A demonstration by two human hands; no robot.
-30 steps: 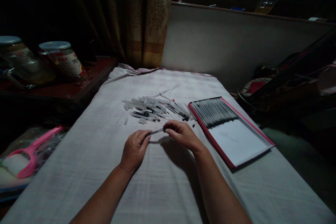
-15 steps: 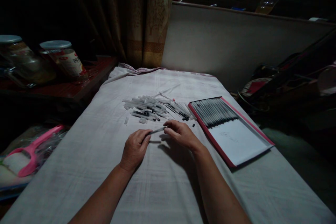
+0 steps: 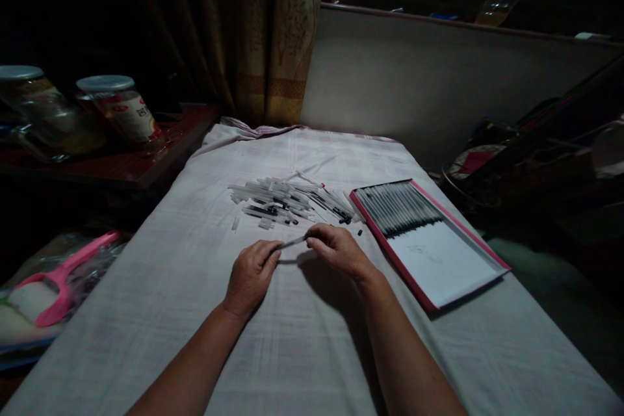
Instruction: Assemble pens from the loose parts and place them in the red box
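Note:
A slim pen (image 3: 294,243) spans the gap between my hands, just above the cloth. My left hand (image 3: 252,271) is closed on one end of it, and the fingertips of my right hand (image 3: 336,247) pinch the other end. Beyond them lies a loose pile of pen parts (image 3: 275,198), clear barrels and black pieces mixed together. A small black cap (image 3: 359,232) rests apart from the pile. On the right, a shallow red-edged box (image 3: 429,273) holds a row of pens (image 3: 400,206) in its far half; bare white bottom shows in the near half.
A pale checked cloth (image 3: 195,312) covers the table. At left, a dark red side table (image 3: 160,159) carries a lidded jar (image 3: 129,114) and a glass jug (image 3: 53,127). A pink-handled thing (image 3: 63,279) sits low at left. Behind are a curtain (image 3: 273,45) and a wall (image 3: 380,71).
My right hand's fingers have closed onto the pen's end, shifting very slightly right. The left hand, pile and box look unchanged.

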